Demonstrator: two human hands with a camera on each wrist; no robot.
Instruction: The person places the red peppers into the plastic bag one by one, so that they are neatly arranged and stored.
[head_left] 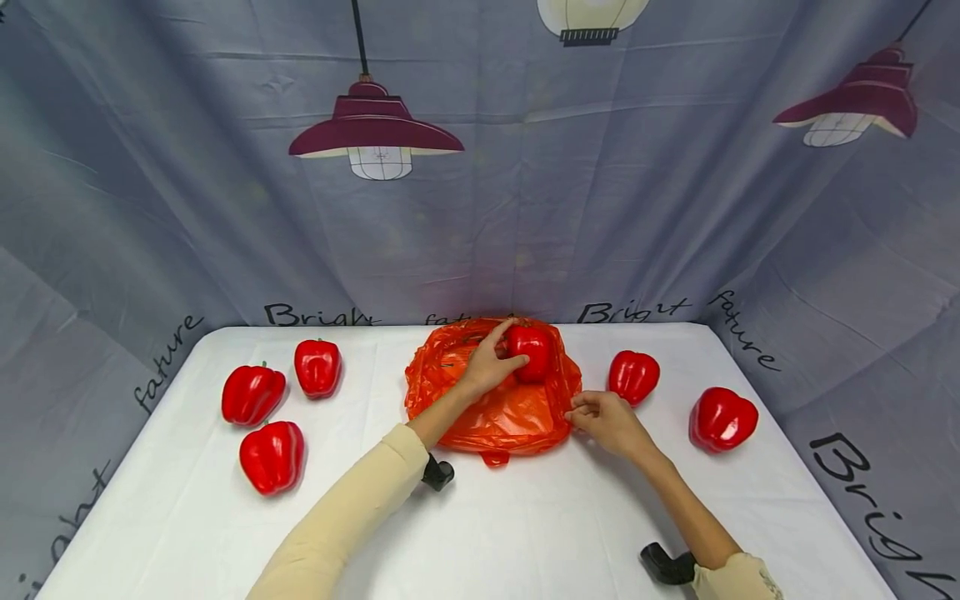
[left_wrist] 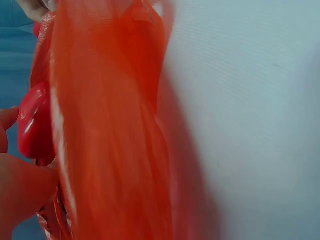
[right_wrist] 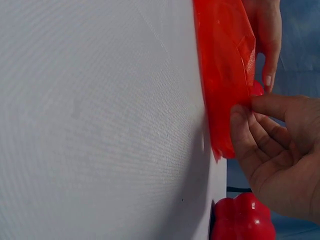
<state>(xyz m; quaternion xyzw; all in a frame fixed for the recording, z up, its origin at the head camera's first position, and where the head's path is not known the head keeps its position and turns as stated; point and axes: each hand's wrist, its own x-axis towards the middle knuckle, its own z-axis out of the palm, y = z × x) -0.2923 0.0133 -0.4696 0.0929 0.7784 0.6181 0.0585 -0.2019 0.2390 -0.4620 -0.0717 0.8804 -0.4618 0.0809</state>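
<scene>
An orange-red plastic bag [head_left: 495,421] lies spread with its mouth up at the middle of the white table. Inside its right part is a red bell pepper [head_left: 531,354], which my left hand [head_left: 489,365] grips between thumb and fingers. The left wrist view shows that pepper [left_wrist: 36,122] between finger and thumb, partly behind the bag's wall. My right hand [head_left: 609,421] pinches the bag's right rim; in the right wrist view its thumb and forefinger meet on the plastic [right_wrist: 227,75]. Just beyond that hand sits another red bell pepper [head_left: 633,377].
Three red bell peppers stand at the left: one at the back [head_left: 318,368], one farther left [head_left: 253,395] and one in front [head_left: 272,457]. Another pepper [head_left: 723,419] lies near the right edge. A grey printed curtain [head_left: 495,225] hangs behind the table [head_left: 525,533].
</scene>
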